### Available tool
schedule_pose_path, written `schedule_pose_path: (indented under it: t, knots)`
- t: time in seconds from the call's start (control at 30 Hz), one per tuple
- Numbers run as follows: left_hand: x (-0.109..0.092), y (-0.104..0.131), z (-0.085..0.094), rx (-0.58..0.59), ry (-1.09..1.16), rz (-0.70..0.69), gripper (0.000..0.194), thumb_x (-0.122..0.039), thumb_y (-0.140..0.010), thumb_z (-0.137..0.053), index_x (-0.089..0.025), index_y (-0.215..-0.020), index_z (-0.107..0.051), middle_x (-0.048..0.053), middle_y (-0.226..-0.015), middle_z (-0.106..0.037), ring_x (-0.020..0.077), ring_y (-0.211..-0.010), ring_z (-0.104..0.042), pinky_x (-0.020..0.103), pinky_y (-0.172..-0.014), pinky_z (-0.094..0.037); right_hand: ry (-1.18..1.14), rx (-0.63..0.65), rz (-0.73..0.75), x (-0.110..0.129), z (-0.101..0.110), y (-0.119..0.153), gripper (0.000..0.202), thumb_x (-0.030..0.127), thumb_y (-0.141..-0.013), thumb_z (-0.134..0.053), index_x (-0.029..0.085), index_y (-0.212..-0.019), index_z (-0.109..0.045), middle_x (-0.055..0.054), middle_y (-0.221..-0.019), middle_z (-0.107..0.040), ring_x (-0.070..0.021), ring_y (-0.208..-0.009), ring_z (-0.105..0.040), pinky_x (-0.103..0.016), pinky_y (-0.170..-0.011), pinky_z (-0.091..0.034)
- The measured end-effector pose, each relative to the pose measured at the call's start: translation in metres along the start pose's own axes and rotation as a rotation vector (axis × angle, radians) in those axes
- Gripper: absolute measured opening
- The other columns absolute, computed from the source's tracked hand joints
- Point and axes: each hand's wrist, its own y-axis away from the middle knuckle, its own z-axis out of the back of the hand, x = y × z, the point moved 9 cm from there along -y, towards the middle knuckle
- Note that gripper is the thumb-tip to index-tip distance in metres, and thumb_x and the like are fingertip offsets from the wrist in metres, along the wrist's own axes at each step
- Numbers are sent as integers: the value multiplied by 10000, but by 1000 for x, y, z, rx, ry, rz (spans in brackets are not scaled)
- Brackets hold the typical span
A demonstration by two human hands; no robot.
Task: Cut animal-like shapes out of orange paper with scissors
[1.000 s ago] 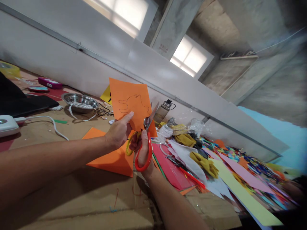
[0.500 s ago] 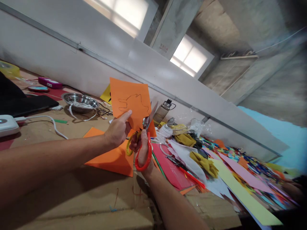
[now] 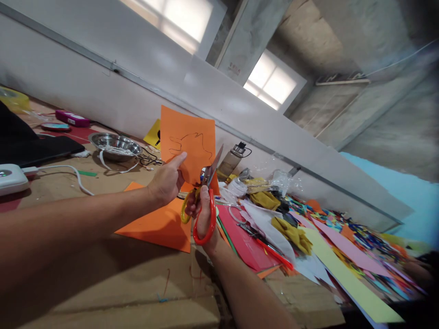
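Note:
My left hand (image 3: 168,179) grips an upright orange sheet (image 3: 197,125) by its lower left part, with the thumb on its front face. A dark outline is drawn on the sheet. Around the red and yellow handles of the scissors (image 3: 207,224), my right hand (image 3: 203,211) is closed. The blades point up and stand at the sheet's lower right, where the paper has a cut edge. Below the hands another orange sheet (image 3: 157,226) lies on the cardboard surface.
A metal bowl (image 3: 115,146) and a white cable (image 3: 80,183) are at the left. Behind the hands stands a bottle (image 3: 233,160). Yellow cloth (image 3: 293,235), a red sheet (image 3: 240,242), a second pair of scissors (image 3: 264,242) and colored paper strips (image 3: 353,274) spread to the right.
The held orange sheet has shifted slightly right and up relative to the scissors. The scissor blades have moved slightly left. Both hands keep their hold.

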Motion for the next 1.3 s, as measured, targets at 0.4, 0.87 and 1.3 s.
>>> schedule_pose_path:
  t: [0.4,0.87,1.3]
  knots:
    - [-18,-9,-7,72,-83,-91,351,-177,-969,-517,-84,-1277,-659,147,-1204,-759,264,-1192,-690,421,-1052,-547,-10,-12,-92,-7,-1,0,599,719,-695,-722,218,-972,-542,85,-640,-452,-50,-488,-348,-155,-429,-295]
    - [-38,-19,-10,153,-252,-144,270,-127,-840,-667,-123,-1107,-709,122,-1077,-782,265,-1054,-730,424,-971,-582,109,63,-39,1,-7,3,544,718,-776,-661,224,-955,-519,92,-632,-409,-59,-497,-341,-156,-435,-296]
    - [-41,-28,0,112,-370,-195,221,-69,-730,-710,-146,-936,-732,82,-933,-785,274,-1064,-716,441,-993,-558,87,64,-56,0,-6,3,548,691,-760,-693,210,-982,-553,87,-648,-425,-57,-512,-365,-163,-446,-311]
